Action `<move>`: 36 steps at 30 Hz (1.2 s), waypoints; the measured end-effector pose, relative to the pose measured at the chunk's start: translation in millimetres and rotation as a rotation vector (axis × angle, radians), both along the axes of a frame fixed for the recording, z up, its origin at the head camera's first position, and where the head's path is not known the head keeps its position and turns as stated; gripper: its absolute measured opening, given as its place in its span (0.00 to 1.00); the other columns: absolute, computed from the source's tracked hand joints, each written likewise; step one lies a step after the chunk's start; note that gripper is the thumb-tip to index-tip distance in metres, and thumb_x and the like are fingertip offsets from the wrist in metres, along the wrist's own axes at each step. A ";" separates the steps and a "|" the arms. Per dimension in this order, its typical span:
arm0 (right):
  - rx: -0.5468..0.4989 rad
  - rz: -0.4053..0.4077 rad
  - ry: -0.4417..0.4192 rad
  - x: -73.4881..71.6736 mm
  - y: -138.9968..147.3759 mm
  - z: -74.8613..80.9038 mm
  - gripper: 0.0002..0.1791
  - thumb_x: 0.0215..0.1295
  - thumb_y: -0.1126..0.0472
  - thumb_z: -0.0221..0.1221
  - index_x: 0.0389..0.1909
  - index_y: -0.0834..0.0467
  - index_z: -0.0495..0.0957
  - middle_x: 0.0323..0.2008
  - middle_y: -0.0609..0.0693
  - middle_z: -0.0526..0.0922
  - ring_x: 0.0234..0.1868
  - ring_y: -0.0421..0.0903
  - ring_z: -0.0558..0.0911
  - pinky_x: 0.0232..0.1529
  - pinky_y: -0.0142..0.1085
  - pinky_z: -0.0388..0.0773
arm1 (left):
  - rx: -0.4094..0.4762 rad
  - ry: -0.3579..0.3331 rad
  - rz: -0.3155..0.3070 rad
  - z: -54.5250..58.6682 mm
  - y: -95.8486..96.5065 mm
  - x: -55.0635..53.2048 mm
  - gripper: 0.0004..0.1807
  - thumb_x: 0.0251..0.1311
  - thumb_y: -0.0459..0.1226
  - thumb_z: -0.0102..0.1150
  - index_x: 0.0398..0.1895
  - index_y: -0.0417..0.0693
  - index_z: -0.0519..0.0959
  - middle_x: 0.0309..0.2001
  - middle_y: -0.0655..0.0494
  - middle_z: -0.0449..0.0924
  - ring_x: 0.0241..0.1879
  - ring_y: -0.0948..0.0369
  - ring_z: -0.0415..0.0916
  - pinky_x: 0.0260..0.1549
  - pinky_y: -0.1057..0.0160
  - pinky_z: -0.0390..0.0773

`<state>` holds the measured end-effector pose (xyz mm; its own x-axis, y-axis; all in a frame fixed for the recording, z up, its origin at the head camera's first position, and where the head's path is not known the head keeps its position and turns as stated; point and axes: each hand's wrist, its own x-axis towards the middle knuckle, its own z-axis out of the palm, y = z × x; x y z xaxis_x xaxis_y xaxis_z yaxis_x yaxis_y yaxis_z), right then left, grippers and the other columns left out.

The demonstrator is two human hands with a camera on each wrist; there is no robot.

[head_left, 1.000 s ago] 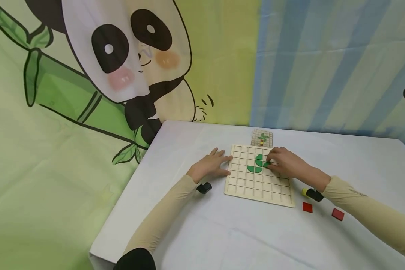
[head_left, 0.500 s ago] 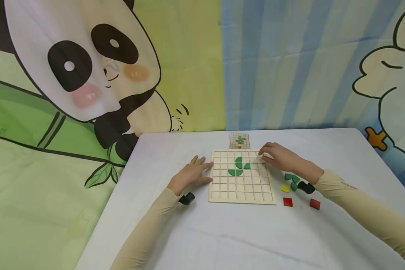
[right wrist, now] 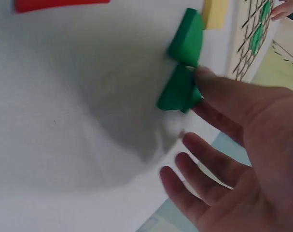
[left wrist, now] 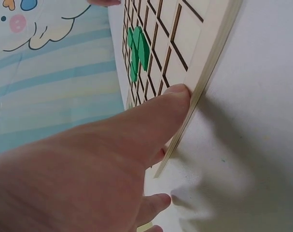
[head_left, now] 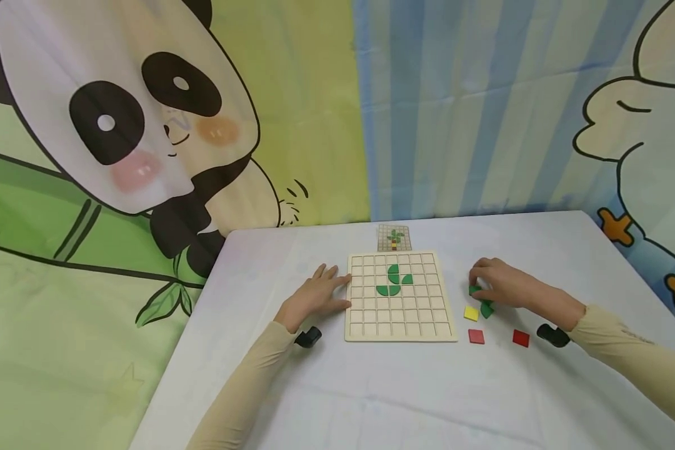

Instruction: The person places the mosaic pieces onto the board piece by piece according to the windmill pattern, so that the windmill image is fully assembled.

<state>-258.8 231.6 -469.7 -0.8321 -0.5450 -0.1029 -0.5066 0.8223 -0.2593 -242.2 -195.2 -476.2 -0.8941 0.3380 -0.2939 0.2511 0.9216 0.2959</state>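
A pale wooden grid board (head_left: 394,319) lies on the table with several green quarter-circle pieces (head_left: 394,279) set in its squares. My left hand (head_left: 312,299), fingers spread, touches the board's left edge. In the left wrist view the thumb (left wrist: 177,92) rests on the board's rim. Right of the board, my right hand (head_left: 503,284) is down at the loose green quarter-circle pieces (head_left: 486,309). In the right wrist view its thumb and index finger pinch one green piece (right wrist: 193,99) beside others; the remaining fingers (right wrist: 185,193) hang loosely bent. Part of this cluster is hidden by the hand.
A small pattern card (head_left: 394,238) lies behind the board. A yellow square (head_left: 471,313) and two red squares (head_left: 476,336) (head_left: 520,338) lie to the board's right. Black wrist cameras (head_left: 308,337) hang below both wrists. A printed curtain (head_left: 315,125) hangs behind the table.
My right hand has left a green piece on the board and moved right and down to the loose green pieces. My left hand stays at the board's edge. The head view has swung right.
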 end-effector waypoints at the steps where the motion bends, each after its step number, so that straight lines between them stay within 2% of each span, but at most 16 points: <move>1: -0.011 -0.002 0.029 -1.5 -0.3 -1.8 0.08 0.60 0.59 0.70 0.40 0.52 0.85 0.51 0.59 0.80 0.52 0.59 0.78 0.52 0.54 0.80 | -0.003 0.003 0.001 0.6 0.1 0.6 0.39 0.66 0.57 0.60 0.78 0.62 0.61 0.81 0.44 0.48 0.81 0.41 0.35 0.75 0.36 0.51; 5: -0.041 -0.032 0.102 -8.1 -3.7 -6.1 0.14 0.63 0.67 0.66 0.50 0.57 0.85 0.54 0.63 0.79 0.56 0.62 0.77 0.55 0.55 0.80 | -0.009 0.009 0.000 0.9 0.8 1.6 0.39 0.66 0.57 0.60 0.78 0.62 0.61 0.81 0.44 0.48 0.81 0.41 0.36 0.74 0.35 0.53; 7: -0.042 -0.076 0.113 -8.9 -5.8 -6.3 0.13 0.65 0.66 0.64 0.50 0.59 0.84 0.54 0.63 0.79 0.55 0.61 0.77 0.54 0.55 0.80 | -0.009 0.007 -0.005 0.7 1.4 1.4 0.39 0.66 0.57 0.60 0.78 0.62 0.61 0.81 0.44 0.48 0.81 0.41 0.36 0.74 0.35 0.53; 10: -0.008 -0.170 0.112 -7.2 -8.8 -6.1 0.12 0.66 0.56 0.65 0.43 0.61 0.83 0.45 0.61 0.80 0.44 0.57 0.79 0.42 0.48 0.82 | -0.011 0.006 -0.013 0.2 1.9 0.6 0.40 0.65 0.58 0.60 0.78 0.61 0.61 0.81 0.44 0.48 0.81 0.41 0.37 0.73 0.35 0.54; 13: 0.024 -0.234 0.091 -5.0 -13.2 -7.3 0.19 0.64 0.46 0.66 0.35 0.60 0.79 0.37 0.58 0.78 0.34 0.52 0.75 0.28 0.39 0.74 | -0.025 0.007 -0.012 0.2 2.0 0.3 0.40 0.65 0.59 0.60 0.78 0.62 0.61 0.81 0.44 0.48 0.81 0.41 0.37 0.73 0.35 0.55; 15: 0.035 -0.241 0.067 -4.4 -16.1 -8.0 0.20 0.63 0.45 0.67 0.35 0.60 0.78 0.36 0.57 0.76 0.32 0.50 0.73 0.26 0.36 0.70 | -0.033 0.003 -0.008 0.1 1.6 0.3 0.40 0.65 0.59 0.60 0.78 0.62 0.60 0.81 0.45 0.48 0.81 0.42 0.36 0.74 0.36 0.55; 18: 0.024 -0.243 0.051 -5.1 -18.9 -7.6 0.19 0.63 0.48 0.68 0.39 0.61 0.78 0.39 0.59 0.77 0.33 0.51 0.73 0.25 0.34 0.69 | -0.030 0.002 -0.004 0.2 0.8 0.6 0.40 0.65 0.59 0.60 0.78 0.62 0.60 0.81 0.45 0.48 0.81 0.42 0.36 0.74 0.36 0.54; 22: -0.009 -0.232 0.020 -8.0 -17.6 -5.0 0.21 0.63 0.51 0.68 0.47 0.62 0.78 0.46 0.63 0.78 0.37 0.53 0.75 0.29 0.37 0.74 | -0.019 0.002 -0.006 0.4 -0.1 0.5 0.40 0.65 0.59 0.59 0.78 0.63 0.60 0.81 0.45 0.48 0.81 0.41 0.36 0.74 0.36 0.54; 26: -0.036 -0.169 0.005 -10.2 -13.9 -4.2 0.16 0.65 0.57 0.66 0.50 0.61 0.81 0.53 0.66 0.78 0.45 0.57 0.79 0.42 0.48 0.82 | -0.013 0.000 -0.005 0.2 -0.2 0.5 0.40 0.65 0.59 0.59 0.78 0.63 0.60 0.81 0.45 0.48 0.81 0.41 0.36 0.74 0.35 0.54; 30: -0.059 -0.133 0.008 -10.8 -12.6 -5.3 0.14 0.65 0.60 0.64 0.50 0.60 0.82 0.54 0.66 0.78 0.53 0.62 0.79 0.52 0.57 0.80 | -0.006 -0.001 -0.002 0.7 0.0 1.1 0.40 0.65 0.58 0.60 0.78 0.62 0.61 0.81 0.44 0.48 0.81 0.41 0.36 0.74 0.35 0.53; 36: -0.094 -0.113 0.034 -12.7 -15.0 -9.2 0.15 0.65 0.59 0.66 0.50 0.60 0.83 0.55 0.64 0.78 0.55 0.62 0.78 0.56 0.57 0.79 | 0.001 -0.003 0.000 2.3 1.1 1.6 0.40 0.65 0.58 0.60 0.78 0.62 0.61 0.81 0.44 0.48 0.81 0.41 0.36 0.74 0.35 0.53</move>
<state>-271.5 216.6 -478.9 -0.8909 -0.4534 -0.0266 -0.4217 0.8475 -0.3223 -240.6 -194.1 -473.9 -0.8930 0.3384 -0.2967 0.2504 0.9214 0.2973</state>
